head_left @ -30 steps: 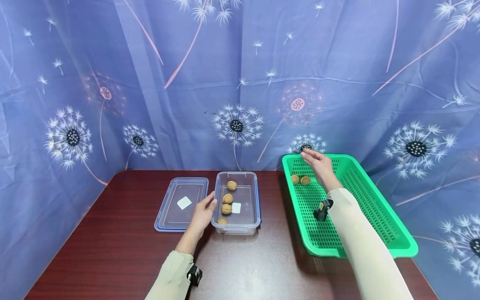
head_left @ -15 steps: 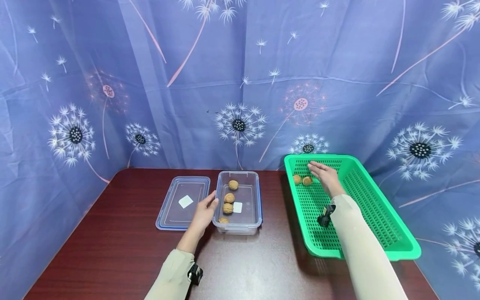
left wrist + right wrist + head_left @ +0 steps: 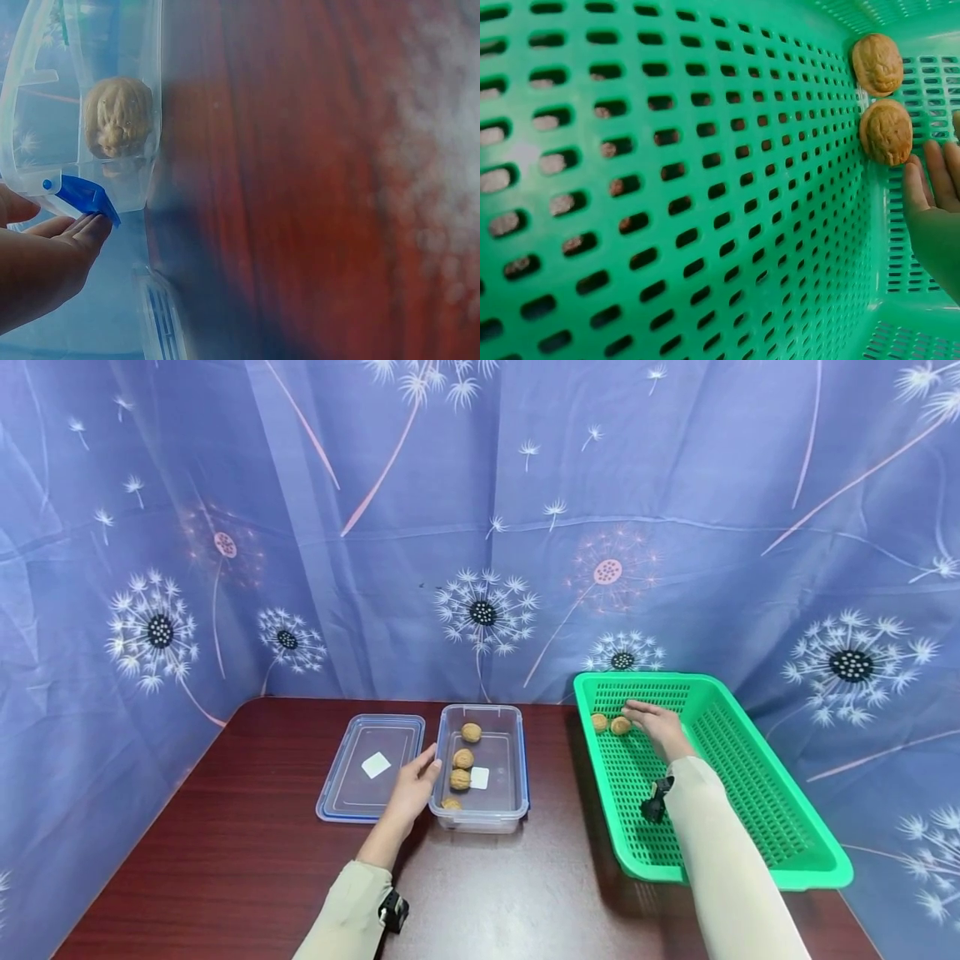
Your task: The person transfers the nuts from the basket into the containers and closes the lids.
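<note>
In the head view a clear plastic box [image 3: 495,810] holds several walnuts [image 3: 471,732] along its left side. My left hand [image 3: 412,789] holds the box's left rim, thumb and fingers about the blue latch [image 3: 86,196] in the left wrist view. One walnut [image 3: 118,118] shows through the box wall there. My right hand [image 3: 658,728] reaches into the green basket [image 3: 813,852], fingers extended beside a walnut [image 3: 620,726]. In the right wrist view the fingertips lie close to that walnut [image 3: 886,133]; contact cannot be told. A second walnut [image 3: 878,65] lies just beyond it.
The box's clear lid [image 3: 360,802], edged in blue, lies flat on the dark red table [image 3: 240,860] left of the box. Behind the table hangs a blue curtain [image 3: 390,635] with dandelion prints. The basket stands at the table's right side.
My right hand has come down from above the basket's far rim to the walnuts inside. The left hand stays at the box, and the walnuts lie as before.
</note>
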Motion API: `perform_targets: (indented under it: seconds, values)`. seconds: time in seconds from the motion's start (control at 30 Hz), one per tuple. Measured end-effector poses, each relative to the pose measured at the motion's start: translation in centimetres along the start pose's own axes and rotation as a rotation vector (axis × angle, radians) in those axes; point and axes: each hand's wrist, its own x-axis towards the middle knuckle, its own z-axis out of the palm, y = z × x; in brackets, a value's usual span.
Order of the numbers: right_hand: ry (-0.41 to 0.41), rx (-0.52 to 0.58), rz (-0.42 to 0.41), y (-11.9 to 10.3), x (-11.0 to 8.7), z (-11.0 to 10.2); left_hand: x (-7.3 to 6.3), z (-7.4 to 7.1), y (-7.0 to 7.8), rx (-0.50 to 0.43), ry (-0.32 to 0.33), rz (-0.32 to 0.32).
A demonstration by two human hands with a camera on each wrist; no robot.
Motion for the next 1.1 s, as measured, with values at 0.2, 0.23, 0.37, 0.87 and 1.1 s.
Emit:
perform_targets:
  seconds: [0.2, 0.23, 0.37, 0.87, 1.1]
  values:
    - [-0.02, -0.056, 0.033, 0.5, 0.3, -0.1, -0.1, 0.0, 0.1, -0.009, -0.004, -0.001]
    - [-0.028, -0.054, 0.043, 0.6, 0.3, -0.1, -0.1, 0.0, 0.1, -0.01, -0.005, 0.0]
    - [-0.055, -0.054, 0.062, 0.9, 0.4, -0.1, -0.2, 0.0, 0.1, -0.014, -0.001, -0.005]
    - [-0.076, -0.121, 0.038, 1.5, 0.3, 0.1, -0.2, 0.0, 0.2, -0.029, -0.004, 0.004]
    - [-0.048, -0.096, 0.06, 1.3, 0.4, 0.0, 0.0, 0.1, -0.1, -0.021, -0.001, 0.014]
